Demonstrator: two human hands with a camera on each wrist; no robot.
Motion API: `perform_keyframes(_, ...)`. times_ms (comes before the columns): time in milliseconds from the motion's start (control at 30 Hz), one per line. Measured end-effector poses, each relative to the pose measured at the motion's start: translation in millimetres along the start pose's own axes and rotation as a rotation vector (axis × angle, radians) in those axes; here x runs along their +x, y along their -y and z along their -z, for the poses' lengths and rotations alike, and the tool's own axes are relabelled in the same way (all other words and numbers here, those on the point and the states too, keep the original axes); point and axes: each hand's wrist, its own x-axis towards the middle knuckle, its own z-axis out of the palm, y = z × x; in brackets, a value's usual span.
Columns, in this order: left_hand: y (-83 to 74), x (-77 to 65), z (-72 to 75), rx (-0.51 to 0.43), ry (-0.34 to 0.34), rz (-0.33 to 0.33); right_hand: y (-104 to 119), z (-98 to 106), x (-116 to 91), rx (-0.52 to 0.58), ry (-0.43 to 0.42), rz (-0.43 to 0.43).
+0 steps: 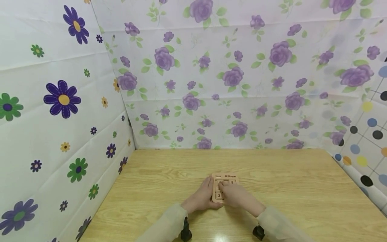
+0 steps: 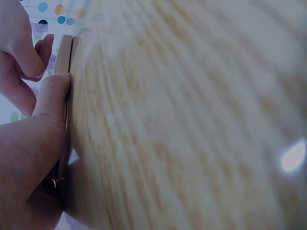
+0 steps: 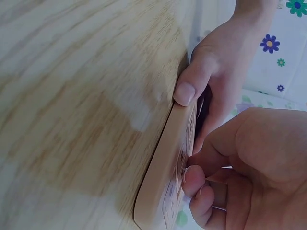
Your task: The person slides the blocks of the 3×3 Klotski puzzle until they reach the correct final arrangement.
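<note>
A light wooden number slide puzzle [image 1: 226,176] lies flat on the wood-grain table, with tiles marked 8, 3 and 2 showing in its frame; other tiles are hidden under my right hand. My left hand [image 1: 202,198] grips the puzzle at its left side, its thumb against the near edge and the fingers along the left edge. Over the tiles, my right hand [image 1: 237,196] has its fingers curled down, a fingertip touching the tile face. From the right wrist view, the puzzle's thick side [image 3: 160,177] shows, with the left thumb [image 3: 189,88] pressed at its corner.
The wooden table [image 1: 169,164] spreads around the puzzle. Behind it hangs a cloth with purple roses [image 1: 211,84]; a flowered cloth [image 1: 36,134] hangs on the left, a dotted one [image 1: 366,148] on the right. Dark bands [image 1: 185,230] circle the wrists.
</note>
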Motion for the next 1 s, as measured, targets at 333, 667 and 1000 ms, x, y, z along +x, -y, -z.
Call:
perform_keyframes(333,-1.3,-1.1,0.5,0.061,-0.010,0.008,0.8,-7.3,5.8,0.003,-0.003,0.030)
perform_keyframes(667,-2.9,-1.4,1.9,0.068,0.005,0.018,2.7,-6.5,5.1,0.010,-0.016,0.046)
perform_keyframes(1000,-2.7,-1.6,2.0,0.059,-0.007,0.018,-3.4,-8.5,2.4,0.017,-0.008,0.025)
